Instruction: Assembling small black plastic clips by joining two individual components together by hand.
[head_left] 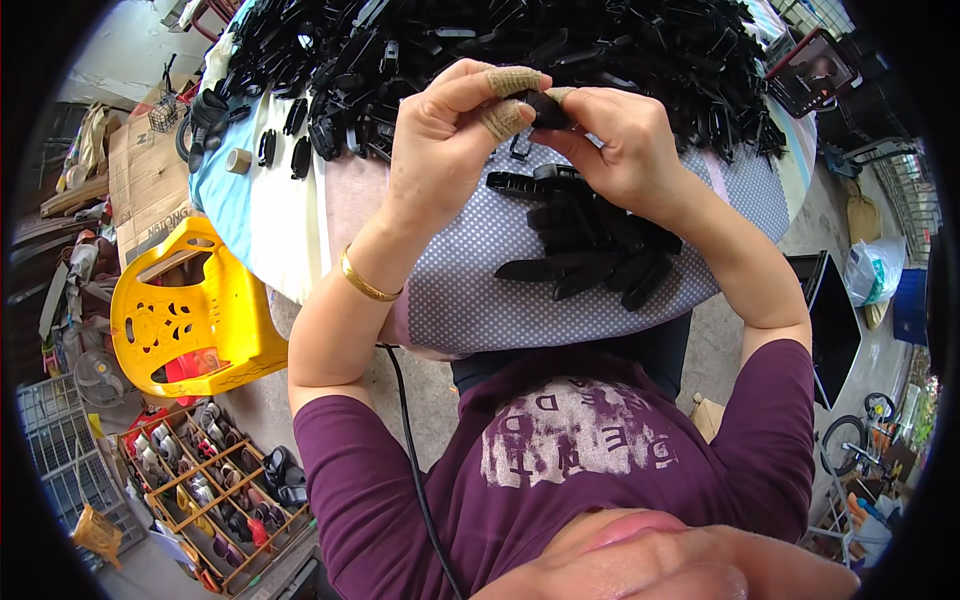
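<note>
Above the table's near half, my left hand [447, 135] and my right hand [628, 145] meet fingertip to fingertip. Between them they pinch a small black piece [549, 110], mostly covered by the fingers; its kind cannot be made out. Tan fabric covers wrap fingertips on both hands. Just below my right hand, a small pile of similar black plastic pieces [575, 240] lies on the dotted cloth [450, 285]. Beyond both hands spreads a large heap of black plastic parts [560, 45], some with shiny faces.
At the left of the table lie a roll of tape [238, 161] and several loose black parts [301, 157]. A yellow plastic chair [190, 320] stands close to the table's left edge. A phone or small screen [815, 70] is propped at the far right. A black cable [412, 450] hangs beside my left arm.
</note>
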